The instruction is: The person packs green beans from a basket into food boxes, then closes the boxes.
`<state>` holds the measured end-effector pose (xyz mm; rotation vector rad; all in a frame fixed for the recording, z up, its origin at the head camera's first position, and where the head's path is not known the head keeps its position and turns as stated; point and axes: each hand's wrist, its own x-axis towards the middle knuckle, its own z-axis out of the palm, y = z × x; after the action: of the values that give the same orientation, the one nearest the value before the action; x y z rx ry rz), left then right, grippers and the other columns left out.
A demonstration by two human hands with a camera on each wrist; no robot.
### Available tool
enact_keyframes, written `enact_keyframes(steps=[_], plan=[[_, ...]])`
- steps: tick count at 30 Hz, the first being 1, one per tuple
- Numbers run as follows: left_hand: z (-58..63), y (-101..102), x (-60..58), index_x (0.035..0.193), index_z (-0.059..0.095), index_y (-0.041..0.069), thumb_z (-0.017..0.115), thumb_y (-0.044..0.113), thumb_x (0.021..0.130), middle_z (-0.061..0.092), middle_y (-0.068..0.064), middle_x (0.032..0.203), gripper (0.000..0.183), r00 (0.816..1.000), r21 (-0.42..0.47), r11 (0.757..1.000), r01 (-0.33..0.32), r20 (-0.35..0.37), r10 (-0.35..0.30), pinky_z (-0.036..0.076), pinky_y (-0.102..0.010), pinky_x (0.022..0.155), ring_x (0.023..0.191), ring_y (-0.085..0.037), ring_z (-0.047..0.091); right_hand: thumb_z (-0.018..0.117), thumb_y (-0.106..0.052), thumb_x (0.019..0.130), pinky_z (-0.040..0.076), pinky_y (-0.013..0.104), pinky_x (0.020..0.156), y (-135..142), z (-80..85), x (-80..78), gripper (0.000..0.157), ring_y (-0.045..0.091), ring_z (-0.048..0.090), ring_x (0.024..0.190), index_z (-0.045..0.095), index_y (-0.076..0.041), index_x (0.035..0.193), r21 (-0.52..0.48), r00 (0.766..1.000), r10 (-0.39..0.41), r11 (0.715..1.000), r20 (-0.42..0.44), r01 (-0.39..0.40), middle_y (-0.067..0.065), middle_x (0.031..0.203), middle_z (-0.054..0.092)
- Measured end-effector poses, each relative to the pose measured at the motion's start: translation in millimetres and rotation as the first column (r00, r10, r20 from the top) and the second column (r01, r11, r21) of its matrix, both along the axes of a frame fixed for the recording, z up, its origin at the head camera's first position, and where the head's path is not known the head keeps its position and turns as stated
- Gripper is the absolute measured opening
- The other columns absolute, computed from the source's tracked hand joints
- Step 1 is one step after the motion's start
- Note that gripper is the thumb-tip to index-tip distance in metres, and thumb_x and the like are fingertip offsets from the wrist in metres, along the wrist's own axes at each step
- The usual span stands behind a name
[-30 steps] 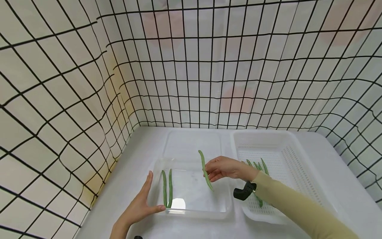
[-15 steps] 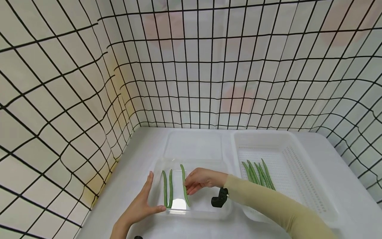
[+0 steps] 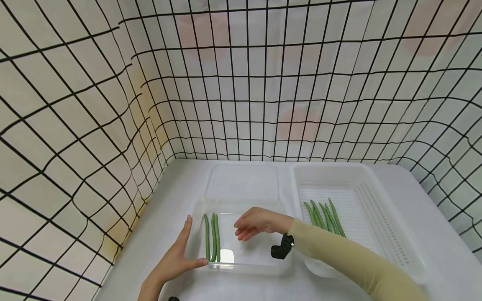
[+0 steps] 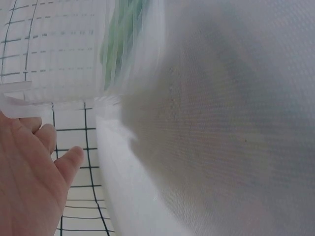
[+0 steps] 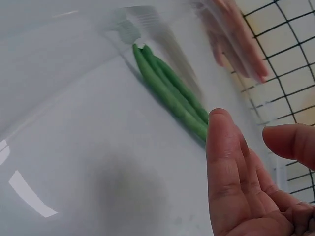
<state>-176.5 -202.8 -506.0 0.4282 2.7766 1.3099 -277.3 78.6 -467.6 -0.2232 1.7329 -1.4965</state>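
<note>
Three green beans (image 3: 214,238) lie lengthwise at the left side of a clear plastic box (image 3: 260,270). The two on the right are side by side; the other is a little apart. My right hand (image 3: 261,221) hovers over the box to the right of the beans, holding nothing. In the right wrist view its fingers (image 5: 224,157) are extended, thumb apart from them. My left hand (image 3: 177,255) rests at the box's left front corner, fingers along the left side and thumb at the front rim. The left wrist view shows that hand (image 4: 29,172) against the box's edge.
A white perforated basket (image 3: 361,196) stands to the right, with several green beans (image 3: 325,217) in its left part. A clear flat lid (image 3: 242,182) lies behind the box. Black wire grid walls (image 3: 248,88) enclose the table at the back and sides.
My right hand has carried a green bean leftward into the box, laid it beside the other two and let it go. It has drawn back slightly right. The left hand has stayed put.
</note>
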Motion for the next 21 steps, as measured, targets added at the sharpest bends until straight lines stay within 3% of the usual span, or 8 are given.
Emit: enact_keyframes(steps=[12,17,21], plan=[[-0.6,0,0.6,0.152,-0.006,0.030,0.085,0.044,0.066,-0.002,-0.002,0.157,0.126,0.999,0.017,1.000,0.004,0.050,-0.005,0.015,-0.060,0.106,0.141,-0.030,0.004,0.057,-0.013,0.095,0.054,0.037,0.076,57,25.9,-12.2,0.029,0.024,0.068,0.082,0.061,0.008,0.115,-0.101,0.997,-0.068,0.993,-0.046,0.064,0.018,0.096,0.066],[-1.0,0,-0.1,0.152,-0.007,0.030,0.085,0.042,0.066,-0.003,-0.002,0.158,0.127,0.999,0.020,1.000,0.006,0.050,-0.007,0.016,-0.060,0.106,0.141,-0.030,0.004,0.060,-0.025,0.094,0.054,0.036,0.076,96,38.1,-19.1,0.035,0.023,0.067,0.083,0.062,0.007,0.109,-0.082,0.985,-0.143,0.987,-0.096,0.135,0.015,0.094,0.066],[-0.7,-1,-0.2,0.152,-0.006,0.029,0.085,0.042,0.066,-0.002,-0.002,0.158,0.126,0.999,0.017,1.000,0.004,0.045,-0.004,0.016,-0.060,0.106,0.141,-0.030,0.005,0.061,-0.034,0.093,0.054,0.036,0.075,133,42.1,-23.8,0.043,0.023,0.067,0.082,0.060,0.007,0.106,-0.027,0.962,-0.227,0.974,-0.150,0.226,0.014,0.092,0.065]])
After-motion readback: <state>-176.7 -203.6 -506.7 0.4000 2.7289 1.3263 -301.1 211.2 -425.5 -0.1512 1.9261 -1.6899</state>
